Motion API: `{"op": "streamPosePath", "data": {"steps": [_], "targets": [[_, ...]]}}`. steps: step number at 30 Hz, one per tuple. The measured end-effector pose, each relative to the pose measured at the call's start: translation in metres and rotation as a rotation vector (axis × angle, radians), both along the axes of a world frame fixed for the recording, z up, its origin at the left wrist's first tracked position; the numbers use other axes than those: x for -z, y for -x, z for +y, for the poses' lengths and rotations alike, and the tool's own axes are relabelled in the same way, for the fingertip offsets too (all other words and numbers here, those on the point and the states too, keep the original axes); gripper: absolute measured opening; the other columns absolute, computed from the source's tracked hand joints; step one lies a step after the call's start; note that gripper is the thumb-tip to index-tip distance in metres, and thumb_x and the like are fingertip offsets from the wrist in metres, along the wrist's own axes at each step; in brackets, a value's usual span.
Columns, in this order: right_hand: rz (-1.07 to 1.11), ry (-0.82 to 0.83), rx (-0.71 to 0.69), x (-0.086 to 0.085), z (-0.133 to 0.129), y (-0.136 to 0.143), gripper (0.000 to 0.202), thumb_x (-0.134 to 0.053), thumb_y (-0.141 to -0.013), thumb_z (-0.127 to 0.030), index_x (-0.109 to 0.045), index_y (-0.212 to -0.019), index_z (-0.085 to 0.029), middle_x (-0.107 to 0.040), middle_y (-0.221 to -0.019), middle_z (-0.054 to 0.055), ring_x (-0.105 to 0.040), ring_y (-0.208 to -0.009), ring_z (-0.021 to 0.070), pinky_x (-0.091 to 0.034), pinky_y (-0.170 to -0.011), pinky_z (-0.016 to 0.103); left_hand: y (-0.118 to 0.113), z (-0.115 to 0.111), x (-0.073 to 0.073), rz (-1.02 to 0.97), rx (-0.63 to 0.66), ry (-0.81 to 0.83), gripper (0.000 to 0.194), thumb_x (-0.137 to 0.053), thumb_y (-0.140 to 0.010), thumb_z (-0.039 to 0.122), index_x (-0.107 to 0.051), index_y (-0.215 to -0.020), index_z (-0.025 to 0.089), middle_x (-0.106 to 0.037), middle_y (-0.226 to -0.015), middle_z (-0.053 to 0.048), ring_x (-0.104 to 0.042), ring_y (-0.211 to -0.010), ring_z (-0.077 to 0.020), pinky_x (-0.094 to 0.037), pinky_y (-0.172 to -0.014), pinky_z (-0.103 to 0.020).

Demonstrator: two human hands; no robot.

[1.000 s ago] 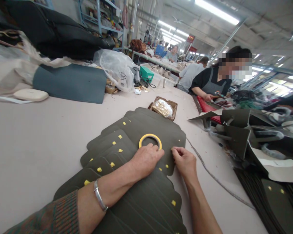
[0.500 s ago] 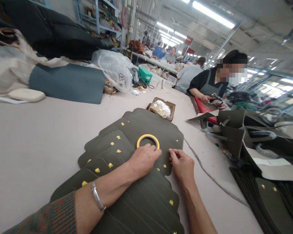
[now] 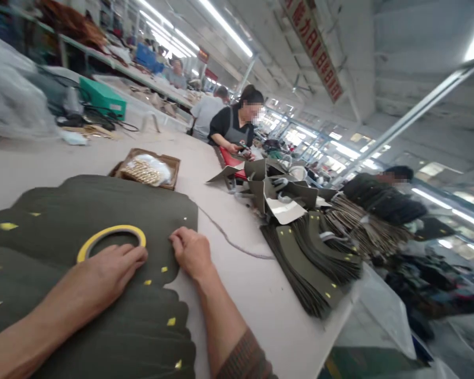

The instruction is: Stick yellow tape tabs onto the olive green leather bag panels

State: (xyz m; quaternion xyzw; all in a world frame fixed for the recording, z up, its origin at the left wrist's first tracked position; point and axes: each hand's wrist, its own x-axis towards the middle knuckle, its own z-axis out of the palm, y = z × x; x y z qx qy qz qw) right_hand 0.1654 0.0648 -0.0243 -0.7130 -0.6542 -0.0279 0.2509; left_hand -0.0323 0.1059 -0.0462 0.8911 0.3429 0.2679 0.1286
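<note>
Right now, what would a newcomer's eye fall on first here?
Probably the bright yellow tape roll, on the dark green panels at the left hand. Next, the shiny gold pieces in the brown box beyond them. Then, to the right, the fanned dark stack with small yellow patches.

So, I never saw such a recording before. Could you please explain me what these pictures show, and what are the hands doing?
There is no machine here: a person works with two bare hands, seen by one camera worn on the head, looking forward and down.

On the pale table lie overlapping dark green panels with small yellow pieces on them. Behind them is an open brown box with gold-coloured items. The left hand lies over the near side of a yellow tape roll. The right hand is at the panels' right edge, fingertips close together; whether they hold anything is too small to tell.
</note>
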Motion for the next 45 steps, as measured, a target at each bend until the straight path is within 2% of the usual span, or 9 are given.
{"op": "streamPosePath", "data": {"steps": [5,11,14,20,26,29,37,40,45], "targets": [[-0.040,0.093,0.011,-0.004,-0.004,-0.001,0.020,-0.046,-0.094,-0.040,-0.063,-0.100,-0.031,-0.071,-0.093,-0.003,-0.065,-0.087,0.0143,-0.046,-0.075,0.023,0.002,0.010,0.011,0.006,0.011,-0.076,0.040,-0.026,-0.093,0.049,-0.062,-0.095,0.031,-0.066,-0.097,0.002,-0.063,-0.091,-0.0233,-0.053,-0.077,-0.040],[0.179,0.003,-0.063,-0.008,-0.021,-0.002,0.022,-0.046,-0.093,-0.030,-0.064,-0.106,-0.026,-0.071,-0.101,0.002,-0.066,-0.090,0.0167,-0.047,-0.079,0.026,0.016,-0.022,-0.044,-0.060,-0.029,-0.156,0.030,-0.033,-0.097,0.031,-0.061,-0.105,0.022,-0.068,-0.109,-0.004,-0.064,-0.098,-0.0170,-0.051,-0.089,-0.029],[0.235,-0.037,-0.056,-0.006,-0.018,-0.011,0.032,-0.044,-0.092,-0.034,-0.060,-0.117,-0.021,-0.071,-0.085,0.003,-0.065,-0.074,0.0189,-0.047,-0.073,0.030,0.031,-0.028,-0.070,-0.153,-0.108,-0.239,0.025,-0.038,-0.097,0.028,-0.060,-0.108,0.021,-0.069,-0.107,-0.003,-0.065,-0.096,-0.0142,-0.051,-0.088,-0.025],[0.106,-0.044,-0.279,-0.032,0.005,0.006,0.027,-0.048,-0.088,-0.027,-0.064,-0.109,-0.019,-0.069,-0.096,0.005,-0.064,-0.088,0.0186,-0.046,-0.082,0.030,0.104,-0.020,-0.101,-0.151,-0.442,-0.320,0.028,-0.044,-0.096,0.036,-0.059,-0.115,0.022,-0.070,-0.107,-0.003,-0.068,-0.089,-0.0155,-0.051,-0.083,-0.024],[-0.188,0.096,-0.442,-0.047,0.042,0.050,0.032,-0.047,-0.092,-0.031,-0.059,-0.119,-0.019,-0.066,-0.110,0.010,-0.058,-0.104,0.0244,-0.043,-0.087,0.034,0.190,-0.002,-0.083,0.238,-0.823,-0.190,0.048,-0.043,-0.095,0.032,-0.037,-0.141,0.021,-0.068,-0.113,-0.009,-0.067,-0.096,-0.0249,-0.051,-0.084,-0.035],[-0.291,0.097,-0.431,-0.042,0.055,0.062,0.036,-0.047,-0.093,-0.037,-0.058,-0.120,-0.017,-0.066,-0.106,0.013,-0.058,-0.101,0.0261,-0.043,-0.084,0.035,0.215,-0.017,-0.067,0.297,-0.837,-0.135,0.053,-0.044,-0.094,0.034,-0.033,-0.142,0.013,-0.060,-0.125,-0.015,-0.057,-0.115,-0.0282,-0.046,-0.095,-0.040],[-0.227,0.206,-0.329,-0.035,0.056,0.078,0.038,-0.041,-0.094,-0.047,-0.059,-0.113,-0.019,-0.070,-0.097,0.010,-0.064,-0.090,0.0263,-0.041,-0.072,0.033,0.202,-0.160,-0.039,0.266,-0.291,-0.055,0.098,-0.059,-0.070,0.073,-0.022,-0.148,0.027,-0.022,-0.155,-0.012,-0.026,-0.139,-0.0355,-0.030,-0.112,-0.054],[-0.159,0.222,-0.323,-0.032,0.050,0.085,0.038,-0.045,-0.091,-0.047,-0.059,-0.114,-0.019,-0.071,-0.091,0.008,-0.065,-0.084,0.0246,-0.041,-0.070,0.032,0.196,-0.193,-0.026,0.255,-0.323,-0.033,0.102,-0.067,-0.067,0.068,-0.021,-0.149,0.029,-0.021,-0.155,-0.011,-0.027,-0.138,-0.0375,-0.033,-0.110,-0.056],[0.000,0.262,-0.344,-0.029,0.040,0.087,0.054,-0.049,-0.086,-0.055,-0.055,-0.122,-0.016,-0.070,-0.093,0.008,-0.065,-0.083,0.0230,-0.044,-0.072,0.031,0.198,-0.202,-0.008,0.205,-0.504,0.052,0.100,-0.070,-0.070,0.058,-0.018,-0.150,0.028,-0.027,-0.152,-0.014,-0.035,-0.134,-0.0370,-0.043,-0.103,-0.053]]}}
